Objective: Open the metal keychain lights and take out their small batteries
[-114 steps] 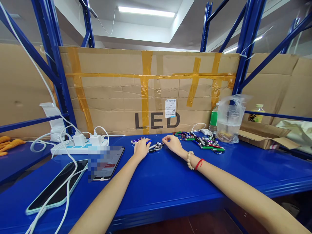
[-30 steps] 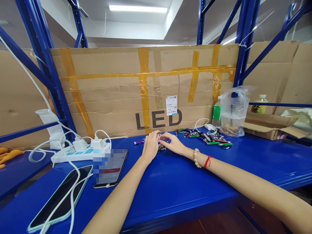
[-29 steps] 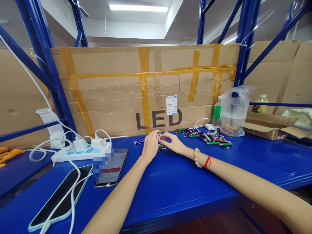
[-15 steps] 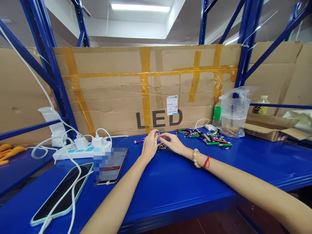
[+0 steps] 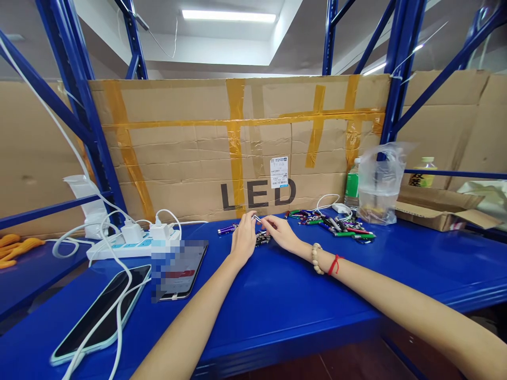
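My left hand point(image 5: 243, 236) and my right hand point(image 5: 280, 232) meet over the middle of the table. Between their fingertips is a small silvery rod point(image 5: 257, 218), pinched from both sides; its exact kind is too small to make out. Just below the hands lies a small heap of dark and silvery metal pieces point(image 5: 263, 238), partly hidden by my fingers. Purple slim tubes point(image 5: 226, 230) rest left of my left hand. To the right spreads a pile of slim coloured tubes point(image 5: 336, 224) in green, red, blue and black.
A power strip point(image 5: 119, 248) with chargers and white cables stands left, near two phones point(image 5: 105, 311) point(image 5: 186, 274). At right are a green-labelled bottle point(image 5: 352, 184), a plastic bag point(image 5: 380, 184) and an open carton point(image 5: 431, 211). Cardboard point(image 5: 190, 158) walls the back.
The silvery rod now shows more plainly between my fingertips. My right hand's fingers have closed in on it, while my left hand has stayed nearly in place.
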`<state>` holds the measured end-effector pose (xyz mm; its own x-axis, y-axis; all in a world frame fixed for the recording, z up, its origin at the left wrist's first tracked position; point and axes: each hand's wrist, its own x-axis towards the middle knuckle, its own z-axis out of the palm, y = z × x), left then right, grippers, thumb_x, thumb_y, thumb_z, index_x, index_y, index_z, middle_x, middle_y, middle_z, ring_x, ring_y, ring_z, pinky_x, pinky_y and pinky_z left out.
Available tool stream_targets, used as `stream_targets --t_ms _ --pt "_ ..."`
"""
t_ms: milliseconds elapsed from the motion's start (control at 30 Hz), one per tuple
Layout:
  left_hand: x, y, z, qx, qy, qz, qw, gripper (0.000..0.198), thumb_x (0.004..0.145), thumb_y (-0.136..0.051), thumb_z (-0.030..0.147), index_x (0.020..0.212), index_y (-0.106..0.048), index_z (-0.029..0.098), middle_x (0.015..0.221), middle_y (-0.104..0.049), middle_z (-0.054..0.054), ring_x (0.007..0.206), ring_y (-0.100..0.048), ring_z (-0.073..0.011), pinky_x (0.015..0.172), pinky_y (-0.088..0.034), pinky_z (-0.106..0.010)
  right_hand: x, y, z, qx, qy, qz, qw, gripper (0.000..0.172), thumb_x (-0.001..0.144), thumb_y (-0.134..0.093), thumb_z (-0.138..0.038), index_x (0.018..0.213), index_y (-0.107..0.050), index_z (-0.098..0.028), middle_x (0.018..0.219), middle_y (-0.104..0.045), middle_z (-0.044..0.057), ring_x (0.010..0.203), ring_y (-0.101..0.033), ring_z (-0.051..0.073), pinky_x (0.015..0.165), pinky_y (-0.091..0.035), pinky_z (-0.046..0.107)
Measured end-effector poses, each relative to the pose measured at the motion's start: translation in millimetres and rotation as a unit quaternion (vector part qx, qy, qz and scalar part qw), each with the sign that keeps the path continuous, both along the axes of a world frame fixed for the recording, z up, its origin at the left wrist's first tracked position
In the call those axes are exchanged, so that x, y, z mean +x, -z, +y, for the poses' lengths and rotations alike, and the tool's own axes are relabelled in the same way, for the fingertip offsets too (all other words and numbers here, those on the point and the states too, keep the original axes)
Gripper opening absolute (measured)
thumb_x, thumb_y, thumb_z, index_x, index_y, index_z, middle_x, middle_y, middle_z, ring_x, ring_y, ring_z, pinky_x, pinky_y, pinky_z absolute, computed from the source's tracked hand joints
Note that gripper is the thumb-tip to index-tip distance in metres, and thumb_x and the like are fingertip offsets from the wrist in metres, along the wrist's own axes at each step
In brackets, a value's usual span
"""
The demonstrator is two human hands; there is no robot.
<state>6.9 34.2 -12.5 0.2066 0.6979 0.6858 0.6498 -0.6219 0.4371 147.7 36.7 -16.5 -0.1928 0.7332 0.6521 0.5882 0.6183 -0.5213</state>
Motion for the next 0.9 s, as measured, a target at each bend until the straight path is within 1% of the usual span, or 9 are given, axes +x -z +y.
stream_targets --t_ms 133,267,467,533,633,767,833,900 --pt "0.3 -3.4 -6.2 -0.020 -0.030 0.003 0.999 0.027 0.089 -0.027 0.031 0.108 -0.044 0.022 0.108 -0.055 -0.003 0.097 -0.054 -0.0148 0.077 -0.042 -0.025 0.1 -0.3 0.8 -0.004 0.021 0.001 1.000 0.034 0.086 -0.033 -0.040 0.079 -0.057 -0.017 0.073 -0.062 0.001 0.057 -0.054 0.010 0.058 -0.041 0.021" --pt "-1.0 -4.2 -8.6 -0.027 -0.070 0.035 0.997 0.029 0.089 -0.024 0.037 0.099 -0.048 0.024 0.098 -0.056 -0.002 0.089 -0.055 -0.0147 0.069 -0.040 -0.024 -0.1 -2.0 -0.6 -0.005 0.037 0.008 0.999 0.039 0.086 -0.031 -0.041 0.069 -0.055 -0.016 0.067 -0.061 0.001 0.052 -0.053 0.010 0.057 -0.040 0.021" --pt "-1.4 -3.3 -7.0 -0.025 -0.103 0.075 0.992 0.035 0.088 -0.023 0.041 0.081 -0.050 0.020 0.084 -0.052 -0.001 0.078 -0.055 -0.0128 0.060 -0.037 -0.022 -0.8 -1.0 -0.4 -0.027 0.010 0.031 0.999 0.041 0.086 -0.029 -0.043 0.063 -0.050 -0.017 0.051 -0.052 -0.002 0.047 -0.050 0.010 0.052 -0.040 0.021" --pt "-0.6 -3.6 -6.9 -0.028 -0.110 0.085 0.990 0.037 0.088 -0.022 0.042 0.077 -0.050 0.020 0.081 -0.050 -0.001 0.076 -0.054 -0.0125 0.059 -0.035 -0.022 -1.0 0.0 0.2 -0.033 -0.005 0.030 0.999 0.040 0.086 -0.030 -0.044 0.064 -0.050 -0.017 0.050 -0.051 -0.003 0.046 -0.050 0.010 0.051 -0.040 0.021" --pt "0.3 -4.2 -7.0 -0.031 -0.122 0.102 0.987 0.038 0.089 -0.020 0.039 0.076 -0.049 0.019 0.081 -0.050 -0.002 0.075 -0.054 -0.0124 0.057 -0.034 -0.022 -1.5 1.2 0.3 -0.025 -0.025 0.031 0.999 0.037 0.086 -0.032 -0.043 0.072 -0.053 -0.016 0.061 -0.055 -0.001 0.045 -0.049 0.009 0.050 -0.040 0.022" --pt "0.1 -4.4 -6.5 -0.038 -0.140 0.115 0.983 0.034 0.091 -0.017 0.031 0.082 -0.048 0.020 0.085 -0.050 -0.002 0.076 -0.054 -0.0124 0.057 -0.033 -0.022 -2.4 1.2 -1.8 0.012 -0.038 -0.016 0.999 0.032 0.086 -0.035 -0.041 0.096 -0.057 -0.019 0.082 -0.058 0.001 0.046 -0.049 0.007 0.053 -0.041 0.022" --pt "-0.6 -4.5 -6.3 -0.035 -0.141 0.117 0.982 0.033 0.091 -0.016 0.030 0.084 -0.047 0.020 0.086 -0.050 -0.002 0.076 -0.054 -0.0124 0.057 -0.033 -0.022 -2.8 0.8 -3.3 0.034 -0.036 -0.053 0.997 0.030 0.085 -0.038 -0.040 0.102 -0.056 -0.022 0.084 -0.058 0.001 0.049 -0.050 0.007 0.054 -0.041 0.022" --pt "-1.2 -5.0 -6.3 -0.030 -0.140 0.122 0.982 0.034 0.091 -0.016 0.031 0.085 -0.047 0.020 0.086 -0.049 -0.002 0.076 -0.054 -0.0124 0.056 -0.032 -0.022 -3.0 0.4 -4.7 0.050 -0.029 -0.081 0.995 0.029 0.083 -0.043 -0.039 0.105 -0.056 -0.024 0.085 -0.058 0.001 0.052 -0.050 0.007 0.054 -0.040 0.022"
